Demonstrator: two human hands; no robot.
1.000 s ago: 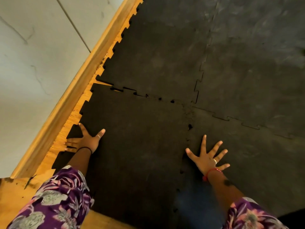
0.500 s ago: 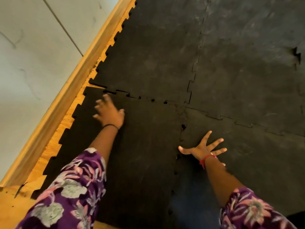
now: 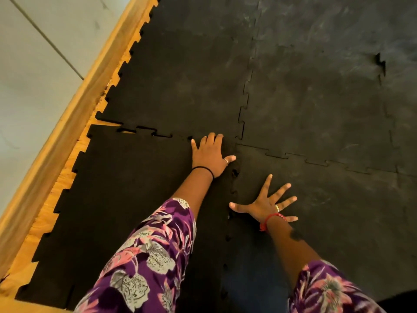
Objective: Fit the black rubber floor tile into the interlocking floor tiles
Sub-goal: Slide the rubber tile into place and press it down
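Note:
The black rubber floor tile lies at the lower left with toothed edges. Its far edge meets the laid interlocking floor tiles, with small gaps showing along the left part of that seam. My left hand lies flat, palm down, on the tile's far right corner where four tiles meet. My right hand is spread flat on the neighbouring tile, just right of the side seam. Neither hand holds anything.
A wooden border runs diagonally along the left, with bare plywood showing between it and the tile's teeth. Pale floor slabs lie beyond it. One seam at the far right has a raised tooth.
My left hand has moved from the tile's left edge up and then right to the far right corner. My right hand has stayed spread on the neighbouring tile.

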